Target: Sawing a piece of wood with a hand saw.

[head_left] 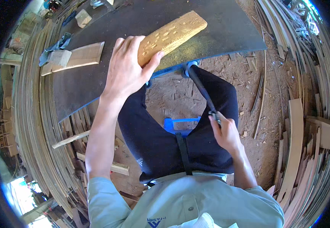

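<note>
My left hand (125, 72) is wrapped over the near end of a thick yellow-brown wooden piece (172, 36). Rows of small tool marks cover the wood's face, and its far end slants up to the right above a dark bench top (225, 22). In my right hand (227, 133), low over my right thigh, is a long, dark, narrow tool (203, 89) like a file, gripped by its near end. The tool points away toward the bench's front edge, apart from the wood. Its exact kind is hard to make out.
A flat board (85, 55) lies left on the bench beside a pale block (59, 58) and a blue-grey cloth (58, 43). Long wood strips (31, 110) line the left side, and more boards (292, 148) lean at right. Scraps litter the dirt floor (168, 98).
</note>
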Motion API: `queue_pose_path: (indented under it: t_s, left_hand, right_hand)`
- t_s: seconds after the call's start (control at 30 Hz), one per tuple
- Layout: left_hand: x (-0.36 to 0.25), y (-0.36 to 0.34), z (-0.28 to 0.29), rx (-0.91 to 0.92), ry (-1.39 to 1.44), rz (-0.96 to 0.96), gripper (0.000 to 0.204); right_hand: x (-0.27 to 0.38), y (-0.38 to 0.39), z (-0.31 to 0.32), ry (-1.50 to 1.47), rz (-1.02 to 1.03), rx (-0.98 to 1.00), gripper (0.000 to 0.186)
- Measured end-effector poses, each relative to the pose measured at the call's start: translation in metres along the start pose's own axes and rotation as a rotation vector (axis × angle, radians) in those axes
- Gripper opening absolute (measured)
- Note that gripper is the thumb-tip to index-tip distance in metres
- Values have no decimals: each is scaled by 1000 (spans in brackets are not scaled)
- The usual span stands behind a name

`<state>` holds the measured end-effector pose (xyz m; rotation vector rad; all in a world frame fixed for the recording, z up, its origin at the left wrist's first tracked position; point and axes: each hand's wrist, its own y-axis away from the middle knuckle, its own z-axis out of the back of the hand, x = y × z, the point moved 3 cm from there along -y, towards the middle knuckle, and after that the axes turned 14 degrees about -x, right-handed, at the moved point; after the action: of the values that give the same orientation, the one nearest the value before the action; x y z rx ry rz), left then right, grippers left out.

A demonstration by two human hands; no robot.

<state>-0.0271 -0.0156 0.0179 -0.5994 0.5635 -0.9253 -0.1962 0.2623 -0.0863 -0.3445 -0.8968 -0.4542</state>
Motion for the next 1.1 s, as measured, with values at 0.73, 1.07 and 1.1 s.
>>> queue_pose_path:
  t_s: [0.73,1.07,1.1]
  left_hand:
    - [6,4,0,2,50,12,48]
    - [-1,-4,1,15,-79,-99,50]
    - [-1,-4,3,2,-81,-106,50]
  right_hand:
    - [86,-110,-57,70,260,-158,36]
    - [67,-96,-51,59,150,-35,31]
    - [58,-89,-49,57,121,1,31]
